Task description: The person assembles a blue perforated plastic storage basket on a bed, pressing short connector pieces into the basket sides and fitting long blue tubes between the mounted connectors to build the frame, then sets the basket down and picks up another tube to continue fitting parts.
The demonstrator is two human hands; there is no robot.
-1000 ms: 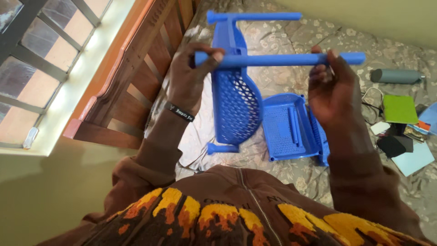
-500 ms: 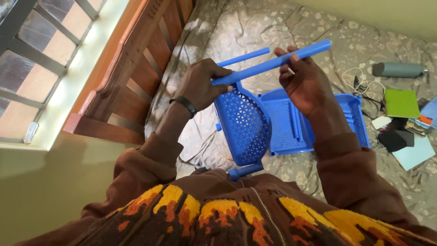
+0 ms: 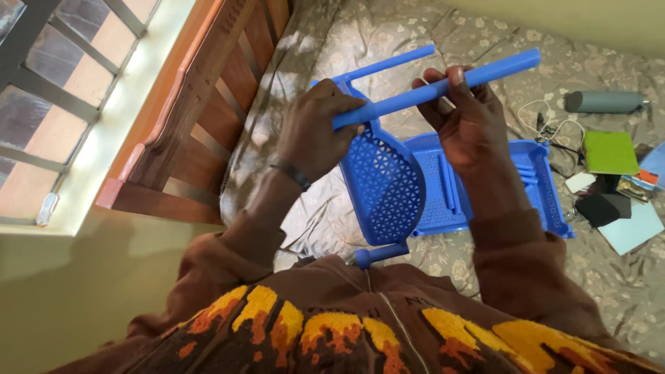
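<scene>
A blue plastic rod [image 3: 506,67] runs slantwise across the middle of the view. My left hand [image 3: 312,131] grips its lower left end, right where it meets the corner of a blue perforated shelf tray [image 3: 381,187] held on edge. My right hand [image 3: 464,118] is closed around the rod further up. A second blue rod [image 3: 391,62] sticks out from the tray's far corner, and a short rod stub [image 3: 377,254] shows at its near corner. Behind the tray, a flat blue perforated tray [image 3: 436,187] lies on the bed.
A patterned grey-brown bedsheet [image 3: 388,31] covers the bed. A wooden headboard [image 3: 208,104] and a barred window [image 3: 62,83] are at left. At right lie a grey bottle [image 3: 603,102], a green notebook [image 3: 609,152], white cables [image 3: 547,118], a light blue sheet [image 3: 630,232] and small dark items.
The rod has tilted from level to slanting up to the right. My hands and the upright tray have shifted slightly right and up over the last half second.
</scene>
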